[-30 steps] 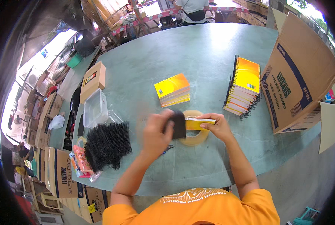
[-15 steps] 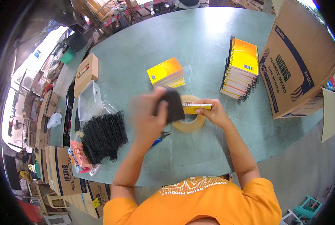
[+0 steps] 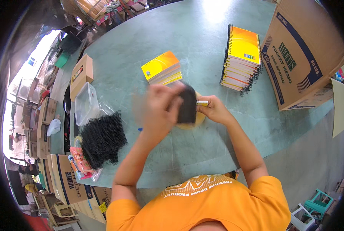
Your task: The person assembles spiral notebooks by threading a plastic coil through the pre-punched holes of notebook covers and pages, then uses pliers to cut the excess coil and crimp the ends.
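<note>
My left hand (image 3: 160, 106), smeared by motion, is closed on a dark flat piece (image 3: 188, 104) with rounded corners; its exact kind does not show. The piece hides most of a small yellow memo pad (image 3: 203, 103). My right hand (image 3: 215, 110) pinches the pad's right end between thumb and fingers. Under both lies a roll of tan tape (image 3: 200, 118), mostly covered. Just beyond my hands sits a short stack of yellow-orange memo pads (image 3: 161, 66). A bit of blue tool handle (image 3: 140, 129) shows beside my left forearm.
Black spiral coils (image 3: 102, 138) lie in a heap at the left, by a clear plastic box (image 3: 86, 103) and a small brown box (image 3: 81, 77). Spiral-bound notebooks (image 3: 244, 48) stand stacked at the right, next to a big cardboard carton (image 3: 295, 65). Stools are at the lower right.
My left hand and the dark piece have moved right, covering more of the memo pad and tape roll. My right hand keeps its hold on the pad. The whole view has shifted slightly.
</note>
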`<state>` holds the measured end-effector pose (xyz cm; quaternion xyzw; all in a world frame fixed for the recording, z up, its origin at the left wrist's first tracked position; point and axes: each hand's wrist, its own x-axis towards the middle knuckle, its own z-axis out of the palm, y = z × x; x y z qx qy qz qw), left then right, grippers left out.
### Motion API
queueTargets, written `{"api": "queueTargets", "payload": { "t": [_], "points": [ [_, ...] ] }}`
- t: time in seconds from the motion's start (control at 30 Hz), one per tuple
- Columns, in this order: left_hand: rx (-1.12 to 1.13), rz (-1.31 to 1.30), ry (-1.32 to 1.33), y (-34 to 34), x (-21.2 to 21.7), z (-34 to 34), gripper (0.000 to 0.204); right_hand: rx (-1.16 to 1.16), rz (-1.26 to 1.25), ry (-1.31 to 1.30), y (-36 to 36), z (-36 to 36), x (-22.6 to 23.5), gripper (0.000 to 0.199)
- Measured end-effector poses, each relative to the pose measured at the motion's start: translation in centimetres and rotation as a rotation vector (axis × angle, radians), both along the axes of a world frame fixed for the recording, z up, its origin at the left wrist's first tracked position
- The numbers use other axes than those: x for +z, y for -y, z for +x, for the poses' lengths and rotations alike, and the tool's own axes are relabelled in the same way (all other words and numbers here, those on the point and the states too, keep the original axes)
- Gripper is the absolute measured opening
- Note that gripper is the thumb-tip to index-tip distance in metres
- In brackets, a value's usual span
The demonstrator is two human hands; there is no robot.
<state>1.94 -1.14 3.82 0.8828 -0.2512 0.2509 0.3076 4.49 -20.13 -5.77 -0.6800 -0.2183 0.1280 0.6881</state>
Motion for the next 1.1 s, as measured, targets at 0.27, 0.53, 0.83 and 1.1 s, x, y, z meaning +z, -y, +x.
{"api": "queueTargets", "payload": {
  "t": [0.27, 0.53, 0.83, 1.1],
  "points": [
    [-0.150, 0.012, -0.296, 1.5, -2.5, -1.9, 0.034, 0.003, 0.031, -0.035, 0.2, 0.3, -0.8, 0.027],
    [-0.137, 0.048, -0.044, 2.1, -3.1, -2.9, 0.028, -0.001, 0.227, 0.076, -0.2, 0.5, -0.1, 0.029],
    [-0.361, 0.202, -0.064, 4.6, -3.7, 2.1, 0.015, -0.095, -0.080, 0.063, 1.0, 0.4, -2.8, 0.011],
    [-0.264, 0.223, -0.094, 4.8, -3.6, 2.1, 0.019, -0.152, -0.088, 0.029, 0.4, -0.1, -2.3, 0.010]
  ]
}}
